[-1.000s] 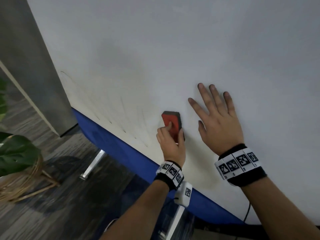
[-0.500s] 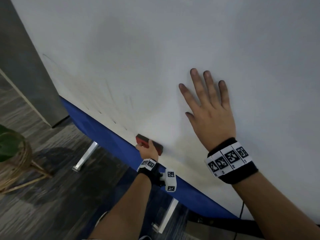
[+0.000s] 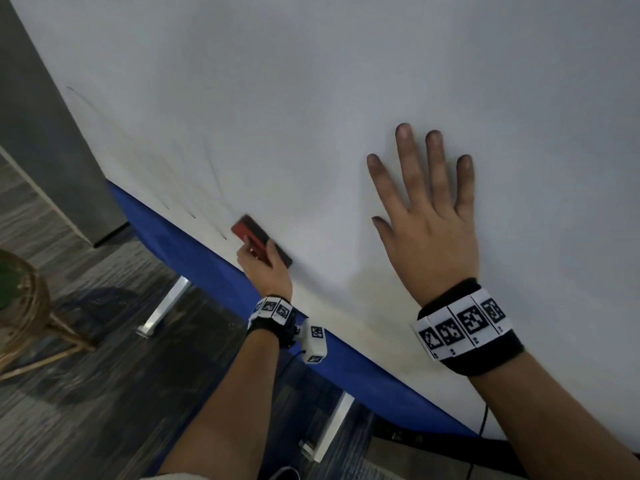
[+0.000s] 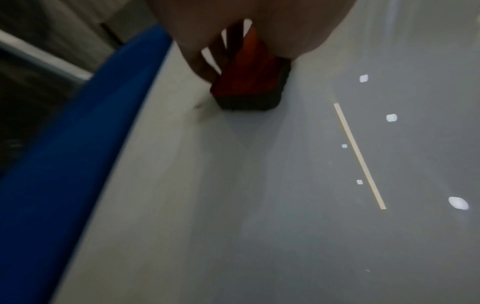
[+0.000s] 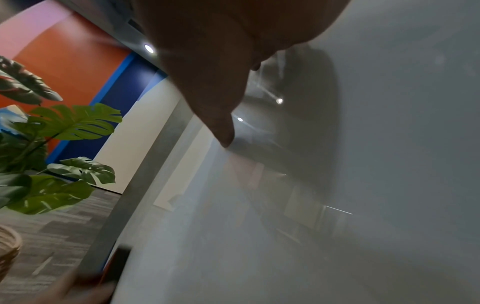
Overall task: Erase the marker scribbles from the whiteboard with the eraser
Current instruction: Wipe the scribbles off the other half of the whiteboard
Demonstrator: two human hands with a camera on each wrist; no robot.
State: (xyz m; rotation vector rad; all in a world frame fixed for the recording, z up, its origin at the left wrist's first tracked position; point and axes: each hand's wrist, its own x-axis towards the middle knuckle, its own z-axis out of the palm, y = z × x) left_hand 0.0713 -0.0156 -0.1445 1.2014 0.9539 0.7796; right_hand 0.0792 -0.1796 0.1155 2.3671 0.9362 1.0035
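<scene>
My left hand [image 3: 265,268] grips a red eraser [image 3: 250,233] with a dark felt side, pressed against the whiteboard [image 3: 311,98] close to its lower edge. In the left wrist view the eraser [image 4: 249,86] sits between thumb and fingers, felt on the board [image 4: 259,185]. Faint grey marker streaks [image 3: 214,174] remain up and left of the eraser. My right hand [image 3: 426,216] lies flat on the board to the right, fingers spread and straight; its thumb [image 5: 221,123] touches the board [image 5: 337,185] in the right wrist view.
A blue strip [image 3: 194,251] runs along the board's lower edge, with white stand legs [image 3: 166,303] on the dark floor below. A grey column [image 3: 45,133] stands at the left. A leafy plant [image 5: 52,144] in a woven basket [image 3: 20,306] sits on the floor at the left.
My left hand has dragged the eraser from mid-board down to the lower edge and turned it sideways. The right hand stays flat on the board.
</scene>
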